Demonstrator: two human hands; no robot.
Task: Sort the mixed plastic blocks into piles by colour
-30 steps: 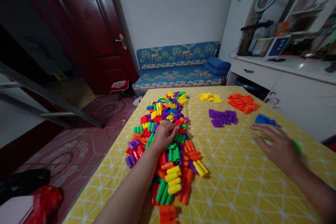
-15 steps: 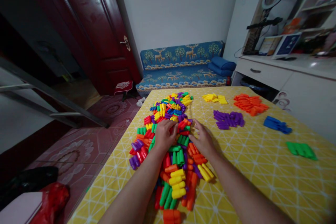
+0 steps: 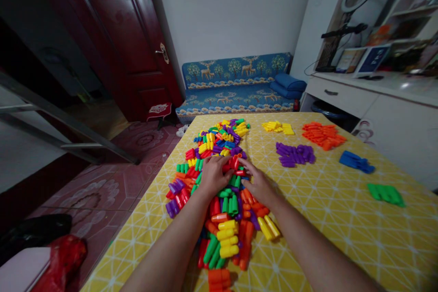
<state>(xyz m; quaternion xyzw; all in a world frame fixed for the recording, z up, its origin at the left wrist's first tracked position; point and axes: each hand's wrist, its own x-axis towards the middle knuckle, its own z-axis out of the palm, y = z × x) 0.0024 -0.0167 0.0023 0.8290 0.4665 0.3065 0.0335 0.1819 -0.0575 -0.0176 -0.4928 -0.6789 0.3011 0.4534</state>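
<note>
A long heap of mixed coloured plastic blocks [image 3: 219,191] lies on the left half of the yellow patterned tablecloth [image 3: 325,237]. My left hand [image 3: 212,175] rests on the middle of the heap, fingers curled down onto the blocks. My right hand [image 3: 257,183] lies beside it on the heap's right edge, fingers stretched toward a red block [image 3: 234,163] between the two hands. Whether either hand grips a block is hidden. Sorted piles sit to the right: yellow [image 3: 278,127], orange [image 3: 322,135], purple [image 3: 294,154], blue [image 3: 356,162], green [image 3: 386,193].
A dark red door [image 3: 130,41] and tiled floor are on the left. A blue patterned sofa [image 3: 236,86] stands beyond the table. A white counter [image 3: 376,105] with a ring light is at the right. A red bag [image 3: 61,260] lies at the lower left.
My right hand came from the green pile at the right over to the mixed heap and now sits beside my left hand. The left hand stayed on the heap.
</note>
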